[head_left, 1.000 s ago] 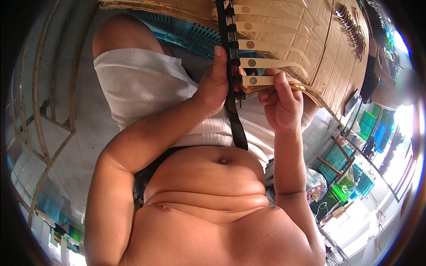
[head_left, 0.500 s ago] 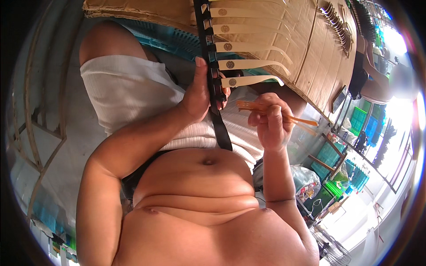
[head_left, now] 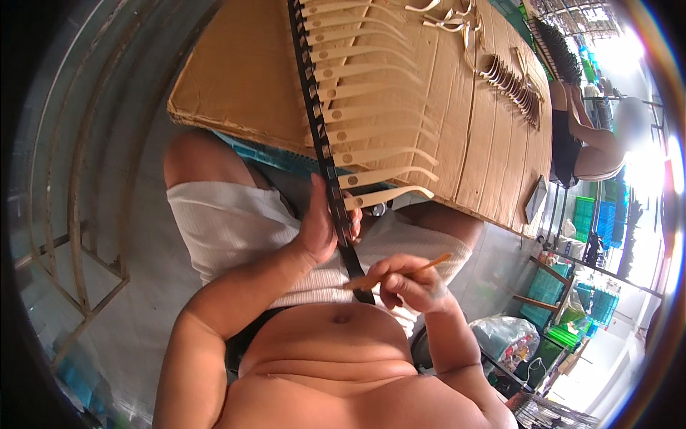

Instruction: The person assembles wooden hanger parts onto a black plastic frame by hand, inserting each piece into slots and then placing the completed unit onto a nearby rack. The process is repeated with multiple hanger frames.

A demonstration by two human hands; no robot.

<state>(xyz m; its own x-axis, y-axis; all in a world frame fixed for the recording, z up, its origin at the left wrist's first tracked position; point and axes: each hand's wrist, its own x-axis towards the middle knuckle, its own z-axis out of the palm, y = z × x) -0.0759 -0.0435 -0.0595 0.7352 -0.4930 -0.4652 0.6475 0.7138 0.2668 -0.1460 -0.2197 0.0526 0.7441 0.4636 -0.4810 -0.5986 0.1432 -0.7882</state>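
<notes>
My left hand (head_left: 319,223) is closed round the lower part of a long black rack strip (head_left: 312,114). Cream eyeglass temples (head_left: 389,175) stick out from its right side in a row, each with a small round mark near its fixed end. In my right hand (head_left: 418,286) are amber, see-through eyeglass temples (head_left: 434,262), pinched between thumb and fingers. Their front ends come close to the bare lower end of the strip, over my lap; whether they touch it I cannot tell. How many I hold is hidden by my fingers.
The strip leans over a cardboard-topped table (head_left: 236,79). Farther right on it lies a row of brown curved pieces (head_left: 511,89), with loose cream pieces (head_left: 457,21) beyond. Another person (head_left: 597,139) works at the right. Green and blue crates (head_left: 597,218) stand on shelves there.
The view has shifted, so more of the strip and table shows. My right hand has moved down and left, bringing the amber temples near the strip's lower end. My left hand keeps its hold.
</notes>
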